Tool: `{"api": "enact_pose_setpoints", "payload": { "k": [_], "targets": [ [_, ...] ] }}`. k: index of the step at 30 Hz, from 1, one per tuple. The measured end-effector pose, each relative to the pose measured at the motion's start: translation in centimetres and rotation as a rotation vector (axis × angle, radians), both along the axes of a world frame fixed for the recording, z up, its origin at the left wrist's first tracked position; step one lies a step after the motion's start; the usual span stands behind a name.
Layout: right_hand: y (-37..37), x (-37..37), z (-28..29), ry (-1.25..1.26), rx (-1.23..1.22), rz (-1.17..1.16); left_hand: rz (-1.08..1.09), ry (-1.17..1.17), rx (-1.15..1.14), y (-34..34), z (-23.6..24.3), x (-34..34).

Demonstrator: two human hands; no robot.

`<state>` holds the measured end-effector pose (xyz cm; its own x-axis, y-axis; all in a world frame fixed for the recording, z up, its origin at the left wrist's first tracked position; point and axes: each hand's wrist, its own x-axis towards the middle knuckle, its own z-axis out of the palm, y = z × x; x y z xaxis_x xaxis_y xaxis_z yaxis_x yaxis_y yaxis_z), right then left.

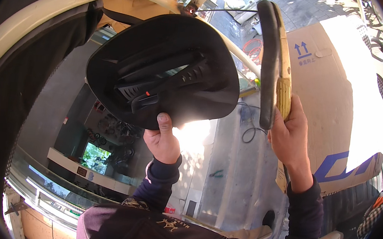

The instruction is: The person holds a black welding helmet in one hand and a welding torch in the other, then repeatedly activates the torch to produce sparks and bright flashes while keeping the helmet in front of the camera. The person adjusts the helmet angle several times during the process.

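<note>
1. left hand pinches the black shell at its lower edge, most fingers hidden; gripped only there, it might tip.
2. right hand is wrapped round the black-and-yellow piece's lower end, right of the shell; its long free end could swing into it.

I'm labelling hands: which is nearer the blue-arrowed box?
Right: the right hand overlaps the left edge of the box in view; the left hand is well to its left.

Looks like a workshop or repair shop open to the outdoors, judging by loose green pliers, a coiled orange cable, a large cardboard box, a glass case and sunlit paving beyond.
</note>
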<state>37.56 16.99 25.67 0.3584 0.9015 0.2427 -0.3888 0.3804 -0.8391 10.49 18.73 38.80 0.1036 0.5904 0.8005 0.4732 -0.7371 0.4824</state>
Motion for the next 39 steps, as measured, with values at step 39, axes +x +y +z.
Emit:
{"api": "enact_pose_setpoints", "payload": {
  "k": [39],
  "targets": [
    [-0.7,-1.2,-0.6,0.131,-0.026,0.001,0.084,-0.018,-0.022,-0.6,-1.2,-1.4]
  ]
}}
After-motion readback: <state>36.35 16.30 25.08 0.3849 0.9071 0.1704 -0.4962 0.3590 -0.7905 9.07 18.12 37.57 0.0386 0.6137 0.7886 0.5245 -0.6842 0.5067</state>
